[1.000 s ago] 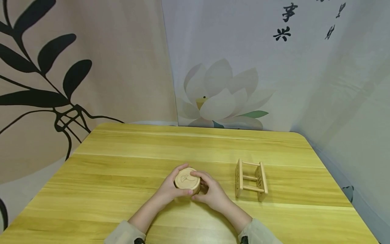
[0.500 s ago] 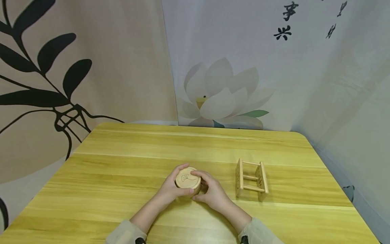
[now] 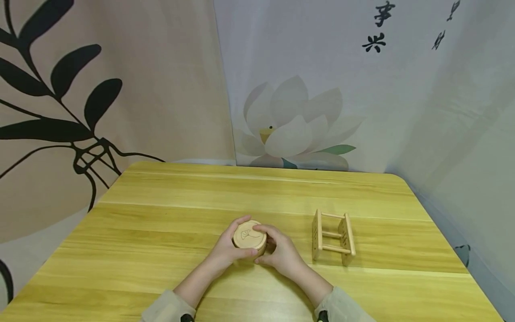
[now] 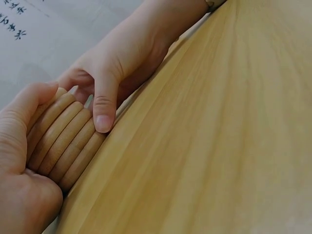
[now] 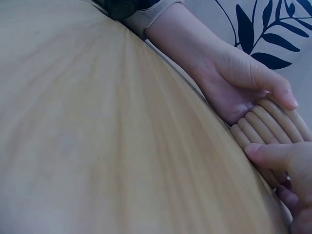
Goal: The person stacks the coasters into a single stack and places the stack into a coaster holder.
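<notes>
table (image 3: 161, 223): far edge well beyond
fingers: left hand (image 3: 223, 248), right hand (image 3: 283, 258) both gripping disc stack (image 3: 247, 237)
rack (image 3: 332, 234): stands apart, rightward

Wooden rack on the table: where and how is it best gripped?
Probably pinch the left panel of the rack from above, using the right hand once it lets go of the disc stack. That upright panel looks thin and flat, lies nearer that hand, and open gaps between the rods leave room behind it.
</notes>
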### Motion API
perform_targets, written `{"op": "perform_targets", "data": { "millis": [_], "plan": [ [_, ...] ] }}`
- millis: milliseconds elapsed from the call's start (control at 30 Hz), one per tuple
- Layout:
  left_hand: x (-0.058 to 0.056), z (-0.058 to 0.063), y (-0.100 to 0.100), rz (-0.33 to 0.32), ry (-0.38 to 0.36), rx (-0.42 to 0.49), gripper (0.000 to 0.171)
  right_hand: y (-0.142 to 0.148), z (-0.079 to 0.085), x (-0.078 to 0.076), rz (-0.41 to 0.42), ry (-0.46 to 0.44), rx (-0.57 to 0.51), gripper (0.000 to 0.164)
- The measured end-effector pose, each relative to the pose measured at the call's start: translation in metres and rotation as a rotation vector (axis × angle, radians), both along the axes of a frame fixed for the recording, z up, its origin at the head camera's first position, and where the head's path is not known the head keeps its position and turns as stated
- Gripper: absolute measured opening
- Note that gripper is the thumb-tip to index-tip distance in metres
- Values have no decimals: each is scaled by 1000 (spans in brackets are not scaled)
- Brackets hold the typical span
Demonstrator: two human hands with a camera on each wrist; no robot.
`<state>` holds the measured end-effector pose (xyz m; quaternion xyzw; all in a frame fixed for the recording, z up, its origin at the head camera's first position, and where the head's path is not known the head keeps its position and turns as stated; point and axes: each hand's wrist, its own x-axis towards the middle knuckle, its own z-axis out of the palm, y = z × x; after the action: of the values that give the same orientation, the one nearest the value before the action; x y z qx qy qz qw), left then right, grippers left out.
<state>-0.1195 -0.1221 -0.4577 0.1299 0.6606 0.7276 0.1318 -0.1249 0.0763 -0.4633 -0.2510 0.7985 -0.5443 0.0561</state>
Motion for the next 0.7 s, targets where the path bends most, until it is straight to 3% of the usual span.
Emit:
{"op": "perform_targets", "data": {
  "millis": [400, 700],
  "plan": [
    [3, 2, 1, 13, -4, -9, 93, -1, -1, 0, 2, 8, -12, 82],
    [2, 3, 1, 21, -16, -5, 93, -2, -1, 0, -7, 75, 61, 85]
  ]
}}
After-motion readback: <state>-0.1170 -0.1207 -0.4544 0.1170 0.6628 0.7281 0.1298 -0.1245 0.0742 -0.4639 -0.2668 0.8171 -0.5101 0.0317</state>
